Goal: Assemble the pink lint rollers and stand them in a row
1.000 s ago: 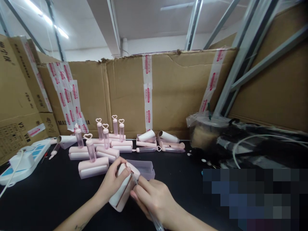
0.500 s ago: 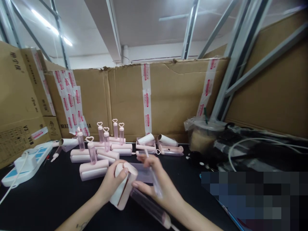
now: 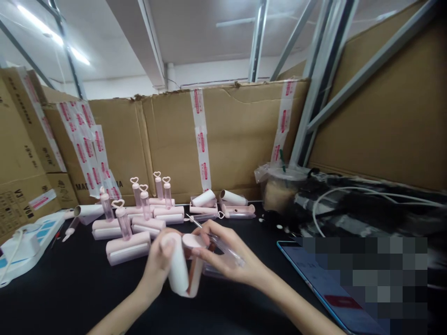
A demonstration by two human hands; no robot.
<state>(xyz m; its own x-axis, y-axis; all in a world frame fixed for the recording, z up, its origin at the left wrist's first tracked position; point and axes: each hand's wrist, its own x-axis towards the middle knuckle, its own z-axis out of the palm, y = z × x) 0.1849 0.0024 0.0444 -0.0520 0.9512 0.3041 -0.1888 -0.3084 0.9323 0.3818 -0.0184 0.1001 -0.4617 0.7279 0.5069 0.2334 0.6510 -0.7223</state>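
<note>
My left hand (image 3: 159, 260) is closed around a white paper roll (image 3: 179, 267) partly out of its pink case (image 3: 196, 274); together they look like a lint roller. My right hand (image 3: 230, 249) holds a slim screwdriver (image 3: 226, 251) with a clear handle, its thin metal tip pointing to the far left. The right thumb and fingertips also touch the upper end of the pink case. A clear purplish piece (image 3: 213, 270) shows below the right hand, mostly hidden. Several pink lint rollers (image 3: 128, 246) with upright clear handles and heart loops stand to the left.
Two opened pink cases with white rolls (image 3: 233, 199) lie at the back. A power strip (image 3: 45, 232) is at the left, a bagged drink cup (image 3: 279, 190) at the back right. A phone (image 3: 314, 284) lies at the right, near black plastic and a white cable (image 3: 319, 204). Cardboard (image 3: 230, 139) walls the back.
The white roll has swung apart from the pink case, which now gapes. The screwdriver has turned so its tip points far left. The view has shifted right, showing more of the phone.
</note>
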